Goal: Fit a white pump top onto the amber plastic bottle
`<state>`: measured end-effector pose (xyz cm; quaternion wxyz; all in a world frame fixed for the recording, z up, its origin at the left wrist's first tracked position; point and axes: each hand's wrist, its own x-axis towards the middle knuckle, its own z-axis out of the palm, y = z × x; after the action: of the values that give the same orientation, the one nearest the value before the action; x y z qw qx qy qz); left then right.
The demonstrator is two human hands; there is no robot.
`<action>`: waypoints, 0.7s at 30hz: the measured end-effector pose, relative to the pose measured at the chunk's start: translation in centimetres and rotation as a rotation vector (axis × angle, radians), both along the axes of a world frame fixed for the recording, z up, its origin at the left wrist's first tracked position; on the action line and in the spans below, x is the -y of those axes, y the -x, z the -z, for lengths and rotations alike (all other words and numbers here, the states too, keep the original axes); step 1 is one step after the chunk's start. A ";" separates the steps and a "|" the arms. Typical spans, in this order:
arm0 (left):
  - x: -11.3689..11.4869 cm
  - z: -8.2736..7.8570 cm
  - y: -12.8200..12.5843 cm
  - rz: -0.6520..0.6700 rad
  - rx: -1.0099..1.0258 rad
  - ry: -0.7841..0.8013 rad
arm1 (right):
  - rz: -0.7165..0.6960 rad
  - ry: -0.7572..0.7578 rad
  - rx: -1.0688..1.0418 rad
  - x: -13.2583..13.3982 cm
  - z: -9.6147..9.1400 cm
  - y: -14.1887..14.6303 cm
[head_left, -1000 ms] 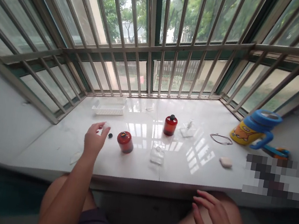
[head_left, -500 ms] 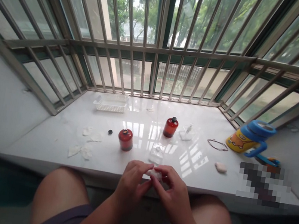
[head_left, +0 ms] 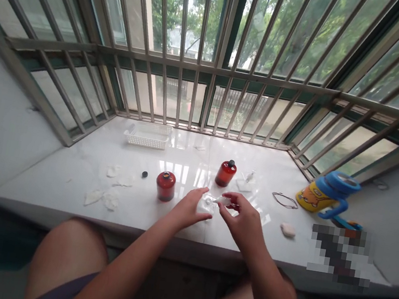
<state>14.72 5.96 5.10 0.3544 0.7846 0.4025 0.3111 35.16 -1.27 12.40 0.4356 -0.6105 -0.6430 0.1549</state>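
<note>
My right hand (head_left: 244,217) pinches a small whitish piece with a narrow tip (head_left: 222,200), too small to name surely. Its tip points left, over a clear, flat square piece (head_left: 209,203) with a round knob on the white ledge. Around that clear piece, my left hand (head_left: 190,209) has thumb and fingers spread; whether they touch it I cannot tell. Left of the hands stands an uncapped red bottle (head_left: 165,187), its likely black cap (head_left: 144,174) lying beside it. Behind the hands is a second red bottle (head_left: 226,174) with a black top.
A second clear piece (head_left: 246,183) lies behind my right hand. Crumpled white scraps (head_left: 110,200) are at left, a white basket (head_left: 147,136) near the barred window. To the right are a cord loop (head_left: 284,200), a pinkish lump (head_left: 288,229) and a blue-yellow jug (head_left: 324,194).
Both hands have moved forward from the ledge's front edge to the clear square piece. They have separated: the whitish piece is now in my right hand, while my left hand has spread its fingers.
</note>
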 end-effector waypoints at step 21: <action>2.1 1.7 -1.1 -0.096 0.065 0.013 | 0.049 0.119 -0.099 1.4 7.3 0.7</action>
<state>15.80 3.85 3.42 0.3568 0.7516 0.4300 0.3506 34.43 -2.72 5.14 0.4334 -0.6425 -0.5953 0.2122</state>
